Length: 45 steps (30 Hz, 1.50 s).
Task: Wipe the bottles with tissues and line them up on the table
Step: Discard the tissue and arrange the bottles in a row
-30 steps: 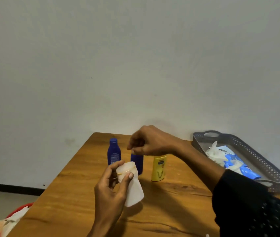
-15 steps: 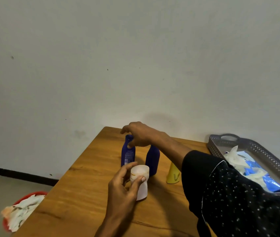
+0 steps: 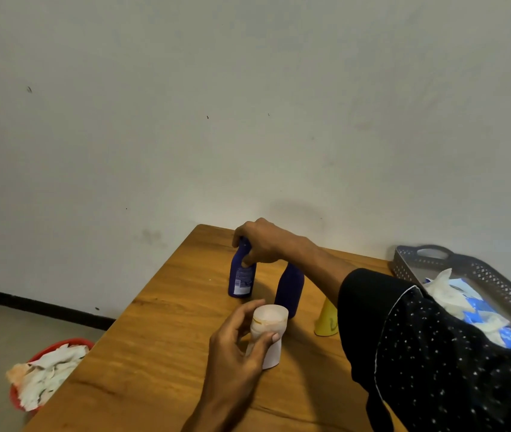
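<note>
— What is each hand doing at the wooden table (image 3: 160,353)?

— The right hand (image 3: 262,243) reaches across and grips the neck of a dark blue plastic bottle with a white label (image 3: 241,280), which stands upright near the table's far edge. The left hand (image 3: 235,344) holds a small pale bottle wrapped in white tissue (image 3: 268,333), thumb and fingers curled round it, close to the tabletop.

— And the other bottles?

— A second dark blue bottle (image 3: 290,289) stands just right of the first, apart from it. A yellow bottle (image 3: 326,321) stands further right, partly hidden by the black dotted sleeve (image 3: 435,353).

— Anything else?

— A grey perforated tray (image 3: 497,285) holding white tissues and a blue packet sits at the right edge; a red bin of crumpled tissues (image 3: 47,369) stands on the floor at left.
</note>
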Each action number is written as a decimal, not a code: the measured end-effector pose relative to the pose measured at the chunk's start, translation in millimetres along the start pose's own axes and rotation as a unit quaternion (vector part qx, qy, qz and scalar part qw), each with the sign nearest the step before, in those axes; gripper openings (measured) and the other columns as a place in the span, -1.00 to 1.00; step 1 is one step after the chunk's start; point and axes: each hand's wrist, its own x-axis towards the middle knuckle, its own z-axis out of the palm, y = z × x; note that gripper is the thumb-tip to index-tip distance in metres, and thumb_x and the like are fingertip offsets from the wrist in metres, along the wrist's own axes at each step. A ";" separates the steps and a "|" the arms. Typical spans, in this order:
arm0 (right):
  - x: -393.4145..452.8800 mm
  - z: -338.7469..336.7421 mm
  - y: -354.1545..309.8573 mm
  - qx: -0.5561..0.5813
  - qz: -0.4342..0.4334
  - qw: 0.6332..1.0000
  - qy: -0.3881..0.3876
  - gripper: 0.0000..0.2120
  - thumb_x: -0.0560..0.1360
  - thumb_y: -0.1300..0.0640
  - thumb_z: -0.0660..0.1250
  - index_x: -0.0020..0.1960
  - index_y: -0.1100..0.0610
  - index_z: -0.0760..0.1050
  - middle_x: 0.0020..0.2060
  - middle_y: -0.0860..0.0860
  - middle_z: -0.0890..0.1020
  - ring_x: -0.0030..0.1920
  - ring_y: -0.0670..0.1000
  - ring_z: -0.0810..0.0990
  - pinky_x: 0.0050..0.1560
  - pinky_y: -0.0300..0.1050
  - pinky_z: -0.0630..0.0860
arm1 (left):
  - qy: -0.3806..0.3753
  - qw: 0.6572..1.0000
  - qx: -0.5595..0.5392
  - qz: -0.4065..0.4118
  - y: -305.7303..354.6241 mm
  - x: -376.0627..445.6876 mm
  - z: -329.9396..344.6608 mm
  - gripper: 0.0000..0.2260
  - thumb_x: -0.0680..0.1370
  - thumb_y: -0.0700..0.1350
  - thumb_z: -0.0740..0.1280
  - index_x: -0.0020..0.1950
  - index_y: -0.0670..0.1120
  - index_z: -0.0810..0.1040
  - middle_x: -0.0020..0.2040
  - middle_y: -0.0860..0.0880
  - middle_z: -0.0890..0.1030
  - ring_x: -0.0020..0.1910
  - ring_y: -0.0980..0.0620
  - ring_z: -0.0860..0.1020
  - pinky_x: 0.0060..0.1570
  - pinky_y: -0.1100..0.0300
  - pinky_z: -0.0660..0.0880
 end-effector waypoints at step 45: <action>42.1 -18.7 12.9 0.006 0.029 0.998 -0.054 -0.56 0.53 0.19 0.42 0.36 0.08 0.39 0.13 0.10 0.59 -0.14 0.05 0.69 -0.16 -0.15 0.66 | 0.009 0.998 0.048 0.034 -24.5 3.3 -8.2 -0.60 0.42 -0.11 0.54 0.14 0.23 0.53 0.13 0.32 0.59 0.14 0.25 0.56 0.05 0.28 0.56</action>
